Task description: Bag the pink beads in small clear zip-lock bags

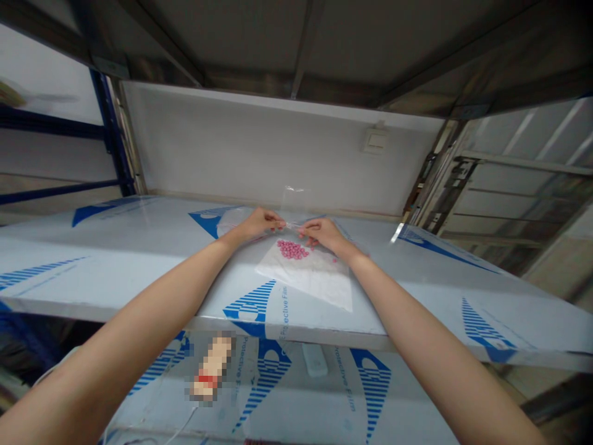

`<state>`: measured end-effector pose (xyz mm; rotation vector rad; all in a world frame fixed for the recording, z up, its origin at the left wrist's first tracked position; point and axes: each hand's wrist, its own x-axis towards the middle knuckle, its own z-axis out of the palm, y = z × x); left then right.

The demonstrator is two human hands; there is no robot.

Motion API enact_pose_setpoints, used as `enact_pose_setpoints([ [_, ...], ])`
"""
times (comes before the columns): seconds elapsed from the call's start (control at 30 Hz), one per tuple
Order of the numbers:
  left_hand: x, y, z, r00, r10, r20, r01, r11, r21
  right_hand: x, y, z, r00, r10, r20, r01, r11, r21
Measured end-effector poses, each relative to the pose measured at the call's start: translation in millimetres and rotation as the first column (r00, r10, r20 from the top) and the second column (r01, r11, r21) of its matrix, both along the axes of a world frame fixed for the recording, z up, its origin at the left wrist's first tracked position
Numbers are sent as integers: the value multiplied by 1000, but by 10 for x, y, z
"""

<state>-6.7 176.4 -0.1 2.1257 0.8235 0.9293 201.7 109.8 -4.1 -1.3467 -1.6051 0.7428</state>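
Note:
A clear plastic bag (308, 275) lies flat on a film-covered steel table (407, 303), with a loose cluster of small pink tablets (293, 250) near its upper end. My left hand (262, 224) and my right hand (322, 235) meet at the bag's far end, pinching its gathered plastic between fingers and thumbs. A thin strip of the plastic stands up above them. Only a small gap separates my fingertips.
A lower shelf with the same blue-printed film holds a pixelated object (212, 366) and a small white object (315, 360). A white wall panel with a switch (375, 141) stands behind the table. A blue rack upright (111, 133) rises at left, beneath an overhead shelf (296, 37).

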Motion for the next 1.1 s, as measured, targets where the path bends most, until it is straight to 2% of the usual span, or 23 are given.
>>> enact_pose_setpoints([
  [0.2, -6, 18, 41, 998, 17, 64, -18, 1000, 11, 29, -9, 83, 998, -56, -17, 57, 997, 43],
  [0.6, 14, 28, 22, 996, -33, 81, 31, 999, 21, 84, 24, 68, 995, -76, 64, 64, 983, 175],
  [0.8, 12, -1, 60, 997, 15, 73, -16, 1000, 11, 76, -9, 94, 991, -78, 108, 59, 982, 177],
  [1.1, 38, -37, 115, 994, -41, 101, 37, 999, 39, 44, 8, 96, 991, -87, 104, 64, 976, 206],
])
